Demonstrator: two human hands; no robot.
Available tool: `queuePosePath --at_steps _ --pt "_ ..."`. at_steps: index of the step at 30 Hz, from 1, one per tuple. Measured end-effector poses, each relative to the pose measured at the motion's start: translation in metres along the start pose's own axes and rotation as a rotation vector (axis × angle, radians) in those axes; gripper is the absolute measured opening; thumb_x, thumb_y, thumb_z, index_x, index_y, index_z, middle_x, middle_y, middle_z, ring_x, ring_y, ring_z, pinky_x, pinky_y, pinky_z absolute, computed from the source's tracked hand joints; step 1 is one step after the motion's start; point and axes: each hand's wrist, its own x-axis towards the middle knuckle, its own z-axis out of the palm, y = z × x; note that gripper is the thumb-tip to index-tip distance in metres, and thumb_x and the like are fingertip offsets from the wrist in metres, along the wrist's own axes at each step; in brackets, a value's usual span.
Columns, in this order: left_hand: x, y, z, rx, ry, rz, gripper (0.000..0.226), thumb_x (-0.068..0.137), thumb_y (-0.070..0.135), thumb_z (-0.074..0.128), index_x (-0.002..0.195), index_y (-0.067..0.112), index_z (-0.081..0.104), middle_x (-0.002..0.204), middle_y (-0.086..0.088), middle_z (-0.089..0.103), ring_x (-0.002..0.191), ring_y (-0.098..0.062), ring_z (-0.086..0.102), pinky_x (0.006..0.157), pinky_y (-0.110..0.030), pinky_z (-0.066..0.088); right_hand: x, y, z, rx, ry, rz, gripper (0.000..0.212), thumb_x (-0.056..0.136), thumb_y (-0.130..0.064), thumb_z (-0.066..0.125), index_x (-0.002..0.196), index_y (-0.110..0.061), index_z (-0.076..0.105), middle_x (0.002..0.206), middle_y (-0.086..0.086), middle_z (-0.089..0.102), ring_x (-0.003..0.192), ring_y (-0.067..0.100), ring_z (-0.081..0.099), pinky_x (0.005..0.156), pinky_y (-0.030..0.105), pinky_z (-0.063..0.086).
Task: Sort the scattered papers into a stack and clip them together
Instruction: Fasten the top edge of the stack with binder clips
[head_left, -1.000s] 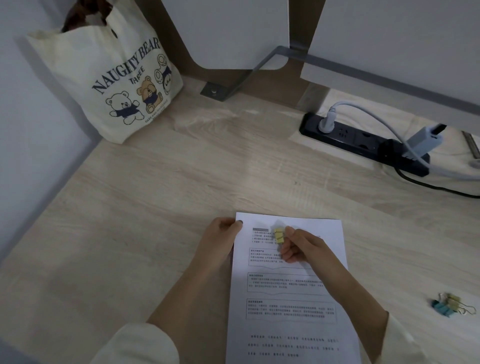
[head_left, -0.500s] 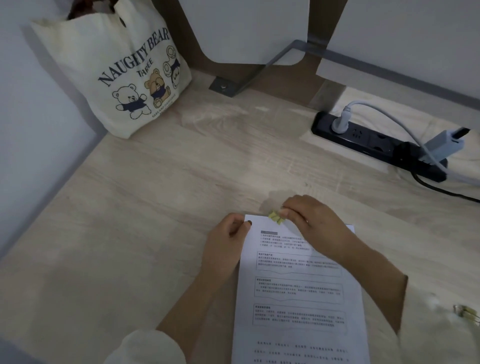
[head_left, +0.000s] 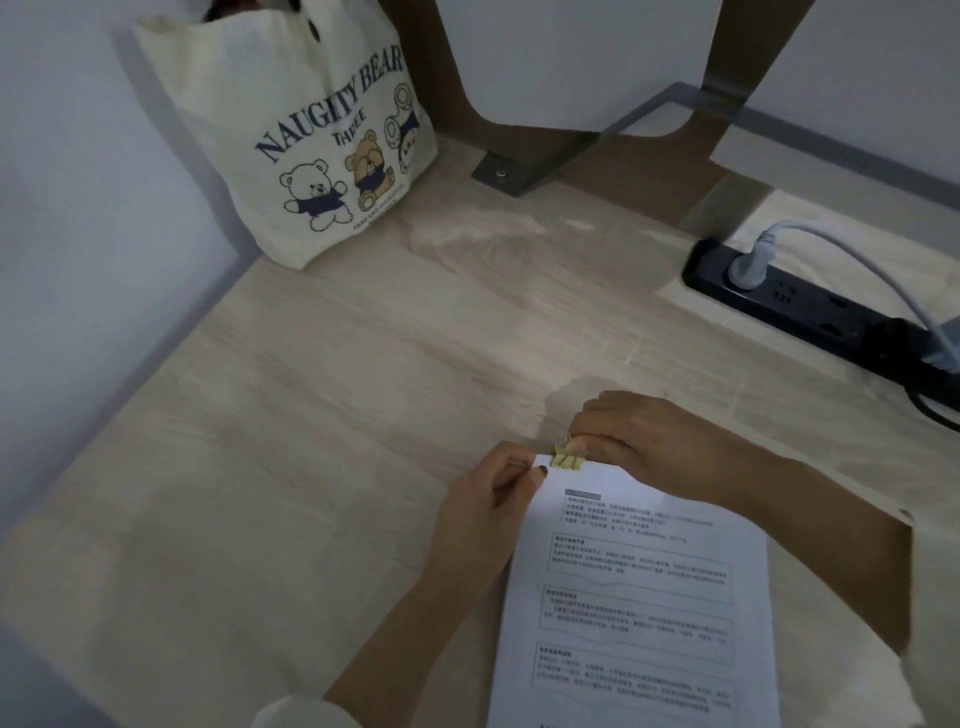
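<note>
The stack of papers (head_left: 639, 613) lies on the tabletop (head_left: 322, 415). The left hand (head_left: 483, 504) pinches its top-left corner between thumb and curled fingers. Just right of that hand, the right hand (head_left: 654, 441) pinches a yellow binder clip (head_left: 567, 460) at the stack's top edge. The clip seems to sit on the paper, though the dim view leaves that unsure. Well beyond the left hand stands a tote bag (head_left: 311, 145), and beyond the right hand lies a black power strip (head_left: 789, 301).
</note>
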Motion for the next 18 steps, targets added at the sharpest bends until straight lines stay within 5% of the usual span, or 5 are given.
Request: queuePosePath --at_steps 5,9,14,18 --pt "0.0 -0.002 -0.003 -0.035 -0.026 -0.008 0.02 0.088 0.017 0.057 0.079 0.034 0.055 0.071 0.018 0.067 0.069 0.004 0.061 0.061 -0.011 0.044 0.006 0.003 -0.009 0.086 -0.215 0.073 0.023 0.096 -0.032 0.042 0.08 -0.026 0.058 0.076 -0.015 0.053 0.079 -0.006 0.045 0.073 0.004 0.031" --pt "-0.001 -0.002 -0.004 -0.054 -0.032 -0.006 0.018 0.088 0.017 0.058 0.08 0.031 0.052 0.077 0.004 0.069 0.071 0.001 0.06 0.062 -0.011 0.043 0.015 0.0 -0.014 0.066 -0.301 0.082 0.027 0.095 -0.034 0.043 0.071 -0.044 0.042 0.073 -0.021 0.049 0.079 -0.012 0.044 0.072 0.004 0.032" --pt "-0.001 -0.001 -0.003 -0.047 -0.066 -0.009 0.017 0.091 0.017 0.054 0.081 0.031 0.051 0.077 0.008 0.067 0.07 0.004 0.059 0.061 -0.01 0.043 0.017 0.0 -0.016 0.099 -0.356 0.09 0.024 0.096 -0.035 0.041 0.073 -0.034 0.051 0.075 -0.016 0.053 0.08 -0.003 0.047 0.075 0.011 0.034" --pt "-0.003 -0.003 -0.003 -0.051 -0.046 -0.021 0.013 0.091 0.019 0.054 0.085 0.03 0.052 0.085 -0.001 0.071 0.081 -0.012 0.065 0.07 -0.027 0.05 0.015 -0.001 -0.015 0.14 -0.354 0.106 0.027 0.095 -0.036 0.042 0.082 -0.018 0.058 0.08 -0.007 0.058 0.08 0.005 0.051 0.076 0.018 0.04"
